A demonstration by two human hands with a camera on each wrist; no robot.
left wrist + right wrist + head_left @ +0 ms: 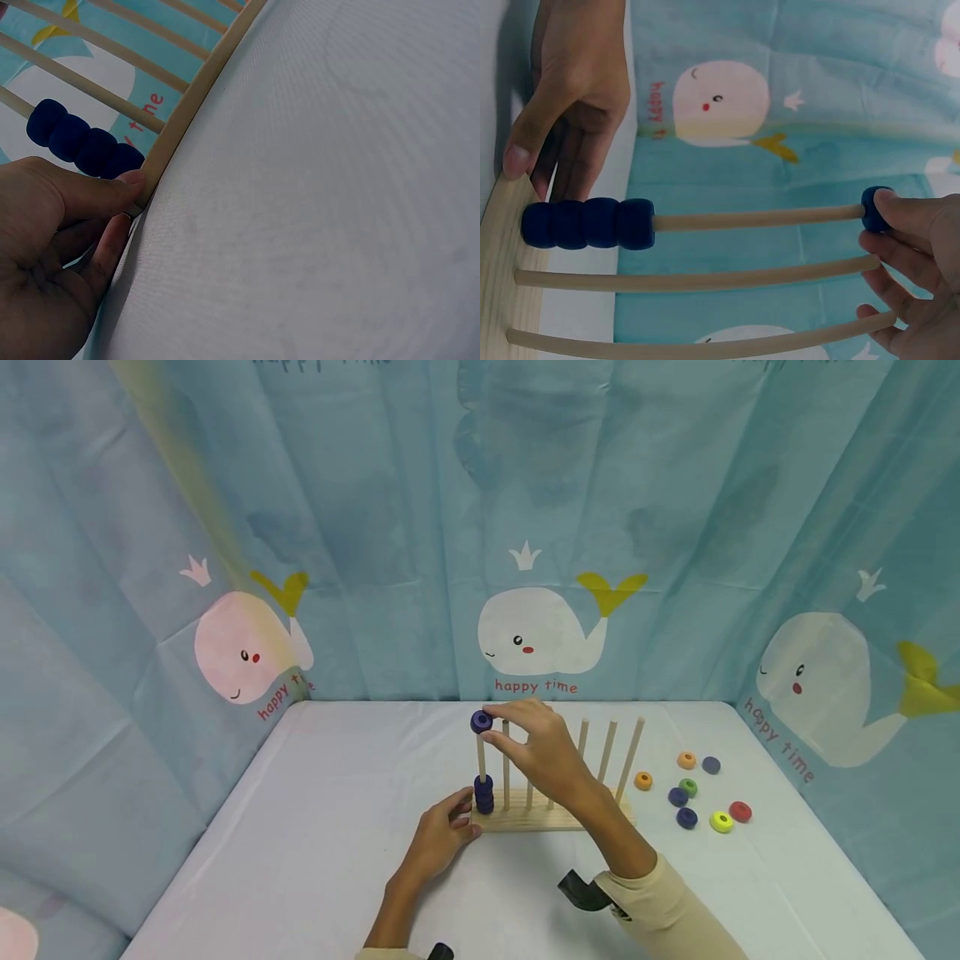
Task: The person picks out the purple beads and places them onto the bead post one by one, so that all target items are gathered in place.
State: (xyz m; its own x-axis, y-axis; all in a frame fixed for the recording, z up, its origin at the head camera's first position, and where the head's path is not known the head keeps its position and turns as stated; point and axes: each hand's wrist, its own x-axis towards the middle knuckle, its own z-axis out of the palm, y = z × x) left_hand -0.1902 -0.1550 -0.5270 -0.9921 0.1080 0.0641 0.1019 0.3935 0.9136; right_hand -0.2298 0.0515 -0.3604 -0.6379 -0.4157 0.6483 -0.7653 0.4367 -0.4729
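Observation:
A wooden base (555, 820) with several upright pegs stands on the white table. Several dark blue beads (483, 795) (589, 223) are stacked at the bottom of its leftmost peg (757, 218). At that peg's top, my right hand (551, 756) (922, 262) pinches another dark blue bead (482, 721) (875, 209) between thumb and finger. My left hand (441, 837) (52, 240) grips the left end of the base, its thumb on the near edge beside the stacked beads (82, 139).
Right of the base lie loose beads: orange (643, 781), light orange (686, 760), green (687, 787), yellow (722, 822), red (740, 812) and several blue or purple ones (686, 817). A whale-printed curtain (390, 527) hangs around the table (337, 793).

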